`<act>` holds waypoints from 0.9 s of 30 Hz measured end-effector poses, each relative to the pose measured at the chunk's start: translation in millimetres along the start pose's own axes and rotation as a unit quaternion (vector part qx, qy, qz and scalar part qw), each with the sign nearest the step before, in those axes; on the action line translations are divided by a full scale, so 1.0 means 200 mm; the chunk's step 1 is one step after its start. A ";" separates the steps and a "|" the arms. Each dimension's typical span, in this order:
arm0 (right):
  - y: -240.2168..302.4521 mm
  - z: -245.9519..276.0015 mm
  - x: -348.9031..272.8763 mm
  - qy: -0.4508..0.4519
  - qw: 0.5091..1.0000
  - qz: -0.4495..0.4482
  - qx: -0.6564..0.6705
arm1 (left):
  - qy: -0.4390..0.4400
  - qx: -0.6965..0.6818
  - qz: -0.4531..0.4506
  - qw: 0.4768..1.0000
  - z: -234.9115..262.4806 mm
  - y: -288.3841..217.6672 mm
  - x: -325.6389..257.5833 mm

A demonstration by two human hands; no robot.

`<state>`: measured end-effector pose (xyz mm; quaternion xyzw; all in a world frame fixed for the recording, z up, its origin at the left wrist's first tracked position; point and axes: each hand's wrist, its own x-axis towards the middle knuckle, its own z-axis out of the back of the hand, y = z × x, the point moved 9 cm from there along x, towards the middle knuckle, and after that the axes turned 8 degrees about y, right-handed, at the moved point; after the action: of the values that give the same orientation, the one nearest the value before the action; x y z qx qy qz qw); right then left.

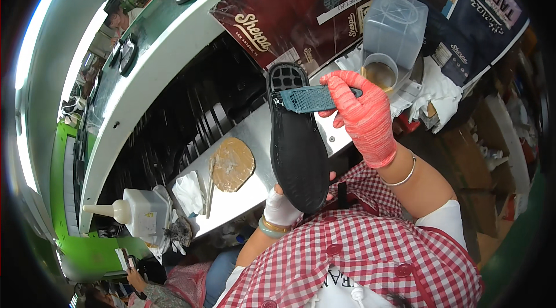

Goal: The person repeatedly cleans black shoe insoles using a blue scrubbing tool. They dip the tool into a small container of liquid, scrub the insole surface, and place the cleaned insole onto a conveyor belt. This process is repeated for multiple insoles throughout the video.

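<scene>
Left hand: while its palm is partly hidden, the white-gloved hand (284, 208) grips the sole's near end.
Black sole (298, 154): held over the bench (262, 160); long, matte, far end grid-recessed.
Teal tool (308, 99): apparently working the surface; next stroke calls for steady support.
Right hand (364, 120): coral-gloved, pinching the tool.
</scene>
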<state>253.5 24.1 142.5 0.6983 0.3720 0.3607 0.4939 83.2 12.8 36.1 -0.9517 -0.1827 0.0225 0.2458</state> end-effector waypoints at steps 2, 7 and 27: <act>0.02 0.02 0.03 -0.013 1.000 0.006 -0.016 | 0.000 0.009 0.008 1.000 0.00 0.01 -0.01; 0.02 0.02 0.07 0.009 0.998 -0.004 -0.055 | 0.003 0.019 0.035 0.999 0.01 0.02 -0.02; -0.24 -0.22 -0.36 0.127 0.971 -0.199 -0.022 | -0.129 -0.065 -0.101 0.984 0.23 -0.05 -0.06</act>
<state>174.7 -9.7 97.5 0.5476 0.5550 0.3492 0.5198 62.5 38.7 -0.1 -0.9315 -0.3090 0.1086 0.1584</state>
